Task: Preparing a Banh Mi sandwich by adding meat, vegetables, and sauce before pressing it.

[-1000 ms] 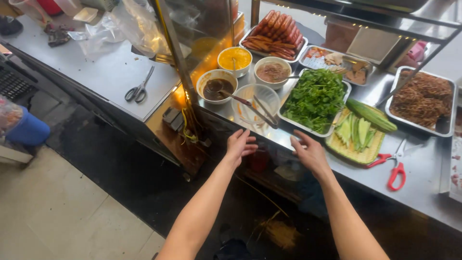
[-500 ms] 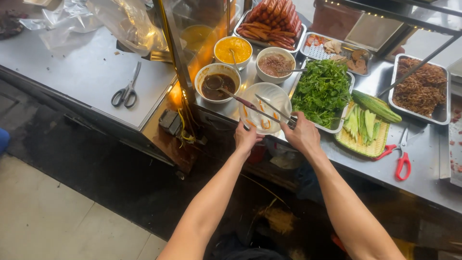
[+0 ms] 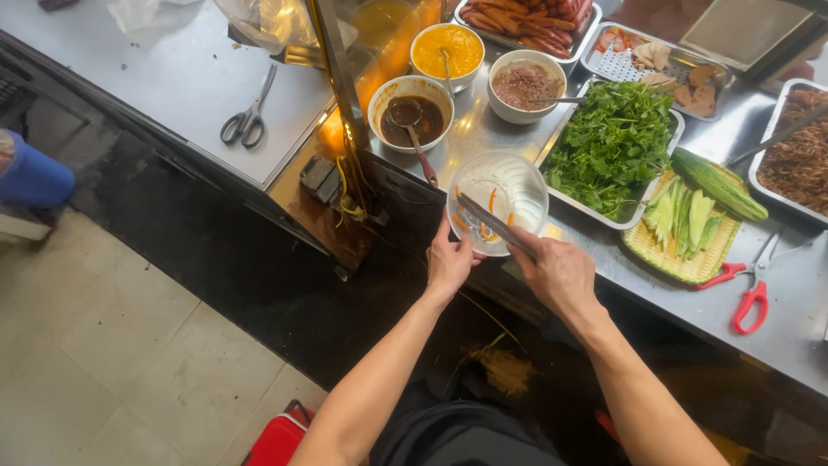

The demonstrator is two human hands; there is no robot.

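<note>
Clear plastic bowl (image 3: 498, 200) at the near edge of the steel tabletop (image 3: 172, 78), overhanging it slightly, nearly empty but for a few orange shreds at the bottom. Probably light and thin-walled, a little flexible at the rim, smooth and likely slick, so easily tipped off the edge; best gripped at the near rim with the thumb over the lip, or cupped underneath. Left hand (image 3: 449, 261) just below the bowl, fingers curled up against its near underside and rim, apparently steadying it. Right hand (image 3: 559, 272) to the right of the bowl, closed around the handle end of metal tongs (image 3: 493, 226), tips lying across the bowl's inside towards the far left; cannot tell whether the tongs pinch anything.

Beyond the bowl, towards the far edge: a white bowl of dark sauce (image 3: 411, 112) with a spoon, a bowl of yellow sauce (image 3: 446, 52), a bowl of brownish paste (image 3: 527, 85). Right of the clear bowl, a steel tray of green herbs (image 3: 608, 147), then a woven tray of sliced cucumber (image 3: 690, 224) with a whole cucumber beside it. Red-handled scissors (image 3: 749, 289) near the right front edge; grey scissors (image 3: 248, 116) well apart on the left part of the tabletop.
</note>
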